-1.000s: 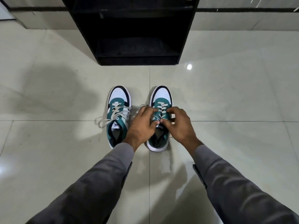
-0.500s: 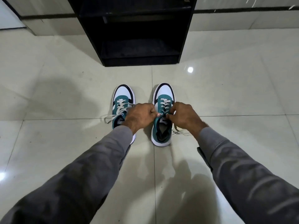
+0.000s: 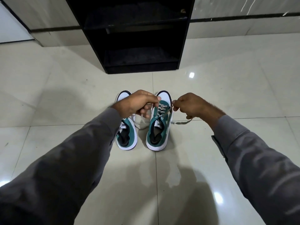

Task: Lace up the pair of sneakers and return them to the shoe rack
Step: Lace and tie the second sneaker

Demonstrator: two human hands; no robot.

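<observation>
Two teal, white and black sneakers stand side by side on the tiled floor, toes pointing at the rack. The left sneaker (image 3: 127, 135) is partly hidden under my left wrist. The right sneaker (image 3: 158, 130) has pale grey laces through its eyelets. My left hand (image 3: 138, 103) pinches one end of the right sneaker's lace (image 3: 164, 109) above its left side. My right hand (image 3: 191, 106) pinches the other end, pulled out to the right, with the tail trailing on the floor. The black shoe rack (image 3: 138, 38) stands just beyond, shelves bare.
Glossy beige floor tiles (image 3: 227, 88) spread all around with light glare spots. A pale wall with a dark stripe (image 3: 243, 18) runs behind the rack. My grey sleeves fill the lower corners of the view.
Both hands lifted from the right sneaker's tongue and spread apart, drawing the lace ends up and outward. The view tilted up, showing more of the rack.
</observation>
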